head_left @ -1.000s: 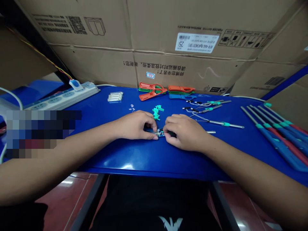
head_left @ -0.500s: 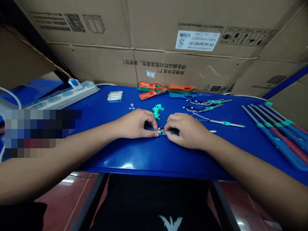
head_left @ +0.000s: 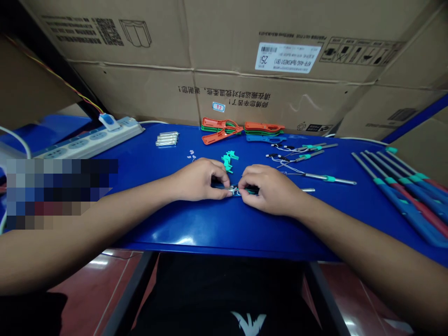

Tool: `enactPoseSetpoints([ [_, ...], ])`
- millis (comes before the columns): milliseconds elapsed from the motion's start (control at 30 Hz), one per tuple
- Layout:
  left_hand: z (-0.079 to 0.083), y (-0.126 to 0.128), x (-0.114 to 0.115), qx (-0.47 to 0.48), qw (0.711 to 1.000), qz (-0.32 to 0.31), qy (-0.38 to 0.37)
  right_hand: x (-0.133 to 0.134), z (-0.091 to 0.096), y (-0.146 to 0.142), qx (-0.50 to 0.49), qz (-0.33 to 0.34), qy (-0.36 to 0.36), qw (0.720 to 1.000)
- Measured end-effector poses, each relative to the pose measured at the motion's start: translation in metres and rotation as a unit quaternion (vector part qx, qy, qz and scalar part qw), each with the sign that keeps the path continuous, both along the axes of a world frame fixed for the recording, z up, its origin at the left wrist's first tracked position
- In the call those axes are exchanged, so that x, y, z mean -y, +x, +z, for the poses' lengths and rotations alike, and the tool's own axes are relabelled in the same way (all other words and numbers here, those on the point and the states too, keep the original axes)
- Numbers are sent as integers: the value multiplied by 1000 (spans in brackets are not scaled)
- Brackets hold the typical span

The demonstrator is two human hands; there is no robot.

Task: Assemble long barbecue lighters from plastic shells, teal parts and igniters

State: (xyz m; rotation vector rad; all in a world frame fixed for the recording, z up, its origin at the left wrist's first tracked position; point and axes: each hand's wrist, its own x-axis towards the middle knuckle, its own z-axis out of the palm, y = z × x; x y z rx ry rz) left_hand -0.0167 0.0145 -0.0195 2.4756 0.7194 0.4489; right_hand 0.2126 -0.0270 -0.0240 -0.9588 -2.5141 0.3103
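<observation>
My left hand (head_left: 198, 179) and my right hand (head_left: 271, 189) rest on the blue table (head_left: 210, 224), fingertips almost meeting. Both are closed in a pinch on one small assembly (head_left: 235, 190): a metal rod with a teal part and thin wires. The rod's far end (head_left: 308, 190) pokes out to the right of my right hand. A small heap of teal plastic pieces (head_left: 228, 161) lies just behind my hands. Most of the held piece is hidden by my fingers.
Orange, green and blue handle shells (head_left: 241, 130) lie at the back by the cardboard boxes (head_left: 224, 70). Wired metal rods (head_left: 308, 161) lie right of centre. Finished long blue and red tools (head_left: 409, 196) are at far right. A power strip (head_left: 91, 140) and small metal tubes (head_left: 167, 139) sit at left.
Both hands stay on the small assembly; my right hand's fingers shifted slightly. Otherwise only the camera view moved a little.
</observation>
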Motion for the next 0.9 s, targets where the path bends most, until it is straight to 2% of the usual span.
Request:
enactPoseSetpoints([
  [900,0,1,2,0,1000,-11,6,1,-2,-1,2,-2,-12,1000],
])
